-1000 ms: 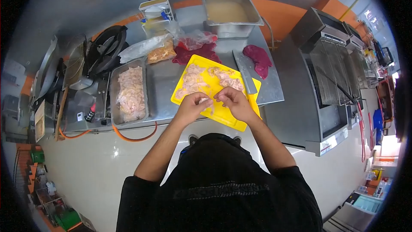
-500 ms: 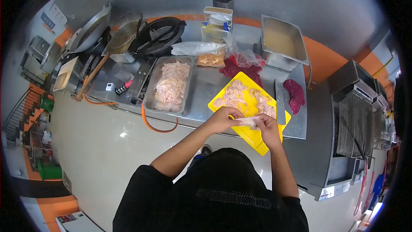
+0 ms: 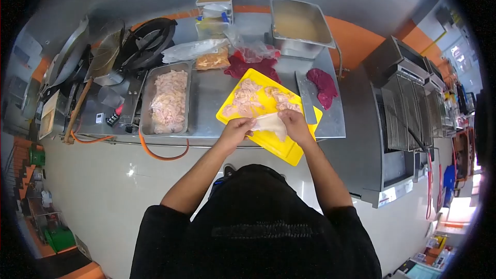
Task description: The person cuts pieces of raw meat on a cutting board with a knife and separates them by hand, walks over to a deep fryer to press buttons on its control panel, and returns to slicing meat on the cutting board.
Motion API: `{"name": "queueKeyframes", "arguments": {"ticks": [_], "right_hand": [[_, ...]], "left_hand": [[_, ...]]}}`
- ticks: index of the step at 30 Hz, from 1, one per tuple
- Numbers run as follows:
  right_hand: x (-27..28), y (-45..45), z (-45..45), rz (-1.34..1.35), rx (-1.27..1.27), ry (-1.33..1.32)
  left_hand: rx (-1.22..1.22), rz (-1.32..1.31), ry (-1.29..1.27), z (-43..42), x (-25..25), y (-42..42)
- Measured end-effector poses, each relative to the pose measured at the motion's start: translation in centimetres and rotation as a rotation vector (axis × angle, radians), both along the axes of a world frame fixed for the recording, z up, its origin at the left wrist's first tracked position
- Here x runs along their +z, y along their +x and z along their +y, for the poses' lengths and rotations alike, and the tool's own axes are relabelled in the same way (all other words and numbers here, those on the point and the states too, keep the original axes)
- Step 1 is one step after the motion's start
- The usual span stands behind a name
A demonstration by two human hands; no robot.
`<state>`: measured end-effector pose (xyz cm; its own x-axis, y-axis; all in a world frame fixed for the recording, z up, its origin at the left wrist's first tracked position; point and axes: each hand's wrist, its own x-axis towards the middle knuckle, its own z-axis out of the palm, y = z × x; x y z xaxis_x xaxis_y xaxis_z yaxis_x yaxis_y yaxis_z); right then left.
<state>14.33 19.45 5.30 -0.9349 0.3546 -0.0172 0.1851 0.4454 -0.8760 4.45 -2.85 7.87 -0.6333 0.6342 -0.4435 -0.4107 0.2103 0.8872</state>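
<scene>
My L hand (image 3: 239, 130) & R hand (image 3: 296, 126) pinch 1 pale meat pc (image 3: 268, 122) (spread wider vs a sec ago) over 1 yellow board (image 3: 284, 150) w/ 2 meat piles (image 3: 246, 96).

Nothing is legible; the print (image 3: 263, 230) on the shirt (image 3: 253, 258) is blurred.

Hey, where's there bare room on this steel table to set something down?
Mainly between the tray of pale pieces and the yellow board. A smaller one: the near right corner, beside the wide blade and in front of the dark red cloth. Crowded: behind the board, with plastic bags and another red cloth, and left, around the black pans.
</scene>
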Motion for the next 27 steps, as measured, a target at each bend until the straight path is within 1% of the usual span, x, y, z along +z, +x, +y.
{"name": "queueKeyframes", "arguments": {"ticks": [1,3,4,6,7,8,10,11,13,14,16,17,18,19,20,22,23,24,25,26,27], "right_hand": [[0.5,-0.1,0.2,-0.011,-0.007,-0.004],[1.6,0.2,0.3,-0.063,-0.127,0.094],[2.1,1.2,0.1,-0.074,-0.131,0.089],[3.5,3.1,0.3,-0.051,-0.260,0.333],[3.8,4.9,0.5,-0.077,-0.254,0.448],[3.6,6.6,0.4,-0.080,-0.257,0.446],[3.0,9.7,0.0,-0.336,-0.364,0.673],[2.4,10.8,0.1,-0.343,-0.359,0.666],[0.3,12.4,0.6,-0.498,-0.348,0.495],[-1.3,12.8,1.0,-0.501,-0.350,0.491],[-2.4,12.8,1.0,-0.274,-0.364,0.432],[-2.6,13.2,1.4,-0.275,-0.371,0.431],[0.1,12.5,0.7,-0.377,-0.405,0.398],[1.7,12.2,0.3,-0.479,-0.436,0.364],[1.5,12.7,0.7,-0.480,-0.441,0.365],[0.9,13.9,1.5,-0.303,-0.462,0.298],[0.9,14.6,1.5,-0.303,-0.464,0.301],[1.0,15.5,1.4,-0.193,-0.479,0.187],[1.1,16.2,1.1,-0.083,-0.489,0.072],[1.2,16.8,0.8,-0.085,-0.484,0.072],[1.4,17.4,0.4,-0.031,-0.484,-0.066]], "left_hand": [[-0.007,-0.011,-0.004,0.4,-1.3,0.2],[-0.108,0.026,-0.111,1.5,-4.3,0.3],[-0.113,0.015,-0.116,1.5,-5.3,0.5],[-0.146,0.406,-0.238,1.6,-6.6,0.4],[-0.151,0.402,-0.240,1.4,-6.8,0.4],[-0.117,0.400,-0.229,1.0,-6.9,0.2],[-0.082,0.394,-0.223,0.4,-6.9,-0.1],[-0.061,0.368,-0.230,0.2,-6.8,-0.2],[-0.044,0.340,-0.241,-0.1,-6.5,-0.4],[-0.058,0.349,-0.257,-0.1,-6.4,-0.4],[-0.078,0.357,-0.274,0.5,-5.9,-0.1],[-0.072,0.356,-0.126,1.4,-5.7,0.1],[-0.066,0.352,0.023,2.4,-5.3,0.4],[-0.072,0.353,0.026,3.6,-3.8,0.7],[-0.086,0.309,0.034,4.8,-1.3,1.0],[-0.102,0.264,0.044,6.6,1.8,1.6],[-0.066,0.190,0.100,7.3,2.7,1.8],[-0.028,0.116,0.156,7.8,3.1,1.9],[-0.024,0.114,0.158,7.8,2.7,1.7],[-0.040,0.101,0.107,7.5,2.0,1.4],[-0.056,0.085,0.054,7.0,1.0,1.1]]}}
